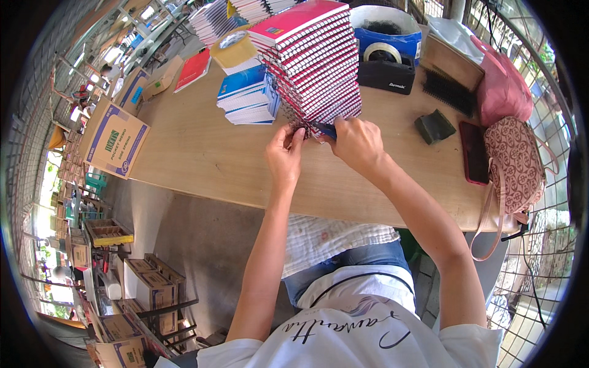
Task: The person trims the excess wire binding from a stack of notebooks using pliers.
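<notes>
A tall stack of spiral-bound notebooks with a red top cover and dark coils stands on the table. At its lower near corner, my left hand has thumb and fingers pinched together beside the coil ends. What lies between those fingertips is too small to make out. My right hand is closed around a blue-handled tool, held against the same corner. The tool's working end is hidden among the coils. Small blue-covered booklets are piled just left of the stack.
A tape roll and red notebook lie at the far left, a cardboard box nearer. Behind stand a blue tub and black tape dispenser. Right are a dark block, phone and patterned pouch.
</notes>
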